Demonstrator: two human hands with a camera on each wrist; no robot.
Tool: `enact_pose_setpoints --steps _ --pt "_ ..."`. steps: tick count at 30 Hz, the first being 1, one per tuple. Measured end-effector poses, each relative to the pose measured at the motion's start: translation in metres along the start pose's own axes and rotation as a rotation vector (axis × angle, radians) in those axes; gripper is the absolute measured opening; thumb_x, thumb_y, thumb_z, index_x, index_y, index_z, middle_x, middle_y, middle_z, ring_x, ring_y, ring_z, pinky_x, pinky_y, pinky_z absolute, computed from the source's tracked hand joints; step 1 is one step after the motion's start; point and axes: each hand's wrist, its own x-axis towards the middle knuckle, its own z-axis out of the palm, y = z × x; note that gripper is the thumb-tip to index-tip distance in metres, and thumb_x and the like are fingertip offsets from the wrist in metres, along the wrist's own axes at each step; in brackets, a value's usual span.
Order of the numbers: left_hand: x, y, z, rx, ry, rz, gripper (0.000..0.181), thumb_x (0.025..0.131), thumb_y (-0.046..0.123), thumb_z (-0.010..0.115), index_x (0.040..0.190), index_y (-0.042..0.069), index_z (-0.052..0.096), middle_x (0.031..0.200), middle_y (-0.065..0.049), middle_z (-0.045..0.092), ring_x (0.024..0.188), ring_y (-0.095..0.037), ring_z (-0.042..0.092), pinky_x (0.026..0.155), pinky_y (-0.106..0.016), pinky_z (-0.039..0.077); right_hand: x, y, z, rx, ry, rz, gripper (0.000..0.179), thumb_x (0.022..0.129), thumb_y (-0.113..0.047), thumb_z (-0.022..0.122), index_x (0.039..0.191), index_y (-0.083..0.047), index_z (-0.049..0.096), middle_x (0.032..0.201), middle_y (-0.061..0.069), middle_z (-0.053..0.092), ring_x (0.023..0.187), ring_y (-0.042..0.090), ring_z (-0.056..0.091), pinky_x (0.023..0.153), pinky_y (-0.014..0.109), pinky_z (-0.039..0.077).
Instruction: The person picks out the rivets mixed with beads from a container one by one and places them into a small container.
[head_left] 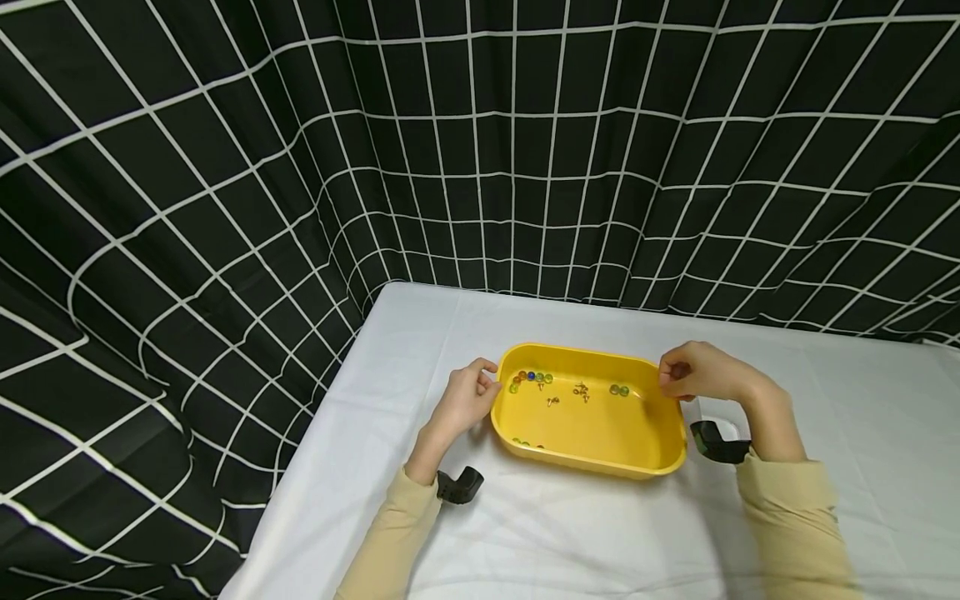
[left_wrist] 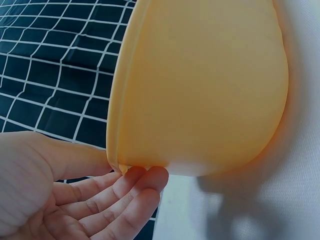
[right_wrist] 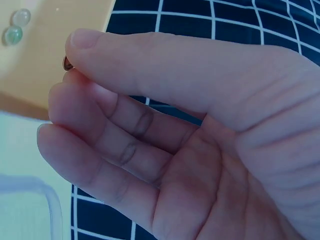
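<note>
Over the white table [head_left: 420,333] we have the yellow tray [head_left: 600,433]; our left hand [head_left: 465,398] pinches its left rim, our right hand [head_left: 705,371], at its right end, pinches a small coppery piece [right_wrist: 67,63]. We judge we are moving single pieces; the next move calls for a tight pinch.

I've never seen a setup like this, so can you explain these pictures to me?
There's no robot here: a person works with two bare hands. The wide picture comes from a head camera looking forward and down; the other two come from the black cameras on the wrists. On the white surface sits a yellow tray with round marbles and small gold-coloured pieces inside. The left hand pinches the tray's rim; the right hand pinches a tiny coppery piece, mostly hidden. A clear container shows partly nearby.
</note>
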Motion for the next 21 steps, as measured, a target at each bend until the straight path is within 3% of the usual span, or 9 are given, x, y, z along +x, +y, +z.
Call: enact_pose_setpoints --steps 21 --pt "0.0 0.002 -0.001 -0.012 -0.001 -0.002 0.026 0.091 0.005 0.056 0.114 -0.007 0.055 0.079 -0.007 0.059 0.061 -0.011 0.055 0.054 -0.021 0.048 -0.022 0.012 -0.006 -0.009 0.014 0.044 0.009 0.08 -0.001 0.063 0.075 -0.004 0.057 0.063 0.002 0.049 0.062 0.017 0.048 0.056 0.026 0.044"
